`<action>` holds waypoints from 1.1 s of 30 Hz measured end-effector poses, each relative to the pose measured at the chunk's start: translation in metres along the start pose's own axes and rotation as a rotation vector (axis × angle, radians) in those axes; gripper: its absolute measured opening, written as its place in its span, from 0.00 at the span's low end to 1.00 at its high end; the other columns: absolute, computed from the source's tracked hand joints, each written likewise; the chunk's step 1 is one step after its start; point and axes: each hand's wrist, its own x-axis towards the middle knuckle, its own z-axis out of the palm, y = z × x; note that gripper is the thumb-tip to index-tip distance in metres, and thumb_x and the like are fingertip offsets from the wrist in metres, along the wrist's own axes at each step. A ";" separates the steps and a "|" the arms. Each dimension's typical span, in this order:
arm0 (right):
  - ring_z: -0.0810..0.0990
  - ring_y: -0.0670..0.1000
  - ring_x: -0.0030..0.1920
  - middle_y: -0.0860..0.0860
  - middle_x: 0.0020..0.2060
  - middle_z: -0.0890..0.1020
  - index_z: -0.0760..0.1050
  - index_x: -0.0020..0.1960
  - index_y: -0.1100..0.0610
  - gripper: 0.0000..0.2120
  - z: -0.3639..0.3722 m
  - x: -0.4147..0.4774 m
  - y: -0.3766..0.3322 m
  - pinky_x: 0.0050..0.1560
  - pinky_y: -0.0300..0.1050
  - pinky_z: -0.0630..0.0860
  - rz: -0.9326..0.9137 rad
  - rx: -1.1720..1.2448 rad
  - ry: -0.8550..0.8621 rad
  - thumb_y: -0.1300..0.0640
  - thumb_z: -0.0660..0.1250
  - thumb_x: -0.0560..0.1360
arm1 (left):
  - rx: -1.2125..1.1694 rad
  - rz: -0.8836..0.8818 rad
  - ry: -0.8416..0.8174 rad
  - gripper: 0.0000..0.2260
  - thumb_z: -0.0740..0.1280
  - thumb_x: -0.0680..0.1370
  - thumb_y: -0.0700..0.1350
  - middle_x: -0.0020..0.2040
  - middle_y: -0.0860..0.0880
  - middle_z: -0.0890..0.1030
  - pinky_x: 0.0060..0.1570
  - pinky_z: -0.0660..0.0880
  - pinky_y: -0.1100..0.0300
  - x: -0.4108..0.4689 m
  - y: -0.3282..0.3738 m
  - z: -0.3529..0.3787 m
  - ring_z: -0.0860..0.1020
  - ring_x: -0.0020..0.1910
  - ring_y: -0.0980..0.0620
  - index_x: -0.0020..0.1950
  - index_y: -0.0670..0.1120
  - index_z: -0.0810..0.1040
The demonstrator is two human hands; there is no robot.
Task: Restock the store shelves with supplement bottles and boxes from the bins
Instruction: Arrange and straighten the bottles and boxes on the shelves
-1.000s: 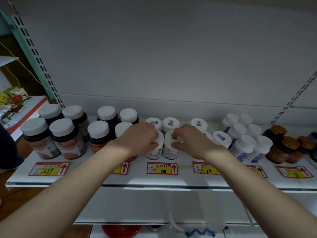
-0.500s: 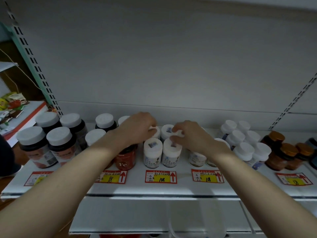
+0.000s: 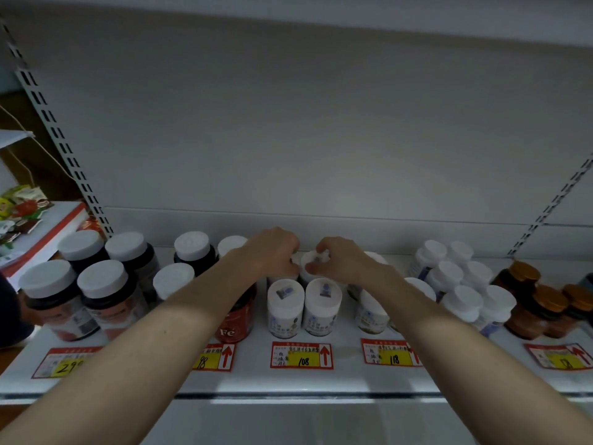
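Note:
Two small white supplement bottles (image 3: 285, 308) (image 3: 322, 305) stand side by side at the front of the white shelf (image 3: 321, 382), above the "108" price tag (image 3: 301, 355). Behind them, my left hand (image 3: 272, 252) curls over a back-row white bottle that it mostly hides. My right hand (image 3: 341, 261) pinches the cap of the neighbouring back-row white bottle (image 3: 313, 259). Both forearms reach in from the bottom corners over the shelf edge.
Big dark jars with white caps (image 3: 102, 293) fill the left; a red "Fe" bottle (image 3: 232, 324) stands under my left forearm. More white bottles (image 3: 462, 298) and amber bottles with gold caps (image 3: 542, 308) crowd the right. An upper shelf overhangs, with slotted uprights (image 3: 61, 146) at both sides.
Both hands left the two front white bottles and moved back to the rear row. The two front bottles now stand uncovered.

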 end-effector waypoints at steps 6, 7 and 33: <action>0.75 0.58 0.56 0.61 0.57 0.76 0.71 0.60 0.66 0.22 0.000 -0.001 0.002 0.55 0.49 0.71 0.015 -0.013 -0.005 0.50 0.65 0.75 | -0.006 -0.011 0.058 0.13 0.67 0.73 0.47 0.37 0.42 0.75 0.36 0.66 0.59 0.002 -0.003 0.009 0.74 0.37 0.49 0.33 0.45 0.67; 0.75 0.58 0.56 0.61 0.57 0.76 0.71 0.60 0.66 0.22 0.000 -0.002 0.003 0.55 0.49 0.71 0.015 -0.005 -0.003 0.51 0.65 0.75 | -0.006 -0.011 0.055 0.12 0.67 0.73 0.47 0.38 0.41 0.77 0.35 0.67 0.59 0.001 -0.004 0.009 0.74 0.37 0.48 0.33 0.45 0.68; 0.76 0.50 0.51 0.53 0.52 0.79 0.76 0.59 0.57 0.15 0.014 -0.052 -0.076 0.49 0.39 0.70 -0.552 0.063 0.086 0.52 0.66 0.75 | -0.127 -0.175 0.470 0.17 0.63 0.78 0.50 0.58 0.40 0.78 0.55 0.70 0.56 -0.119 -0.058 -0.042 0.76 0.56 0.43 0.61 0.40 0.77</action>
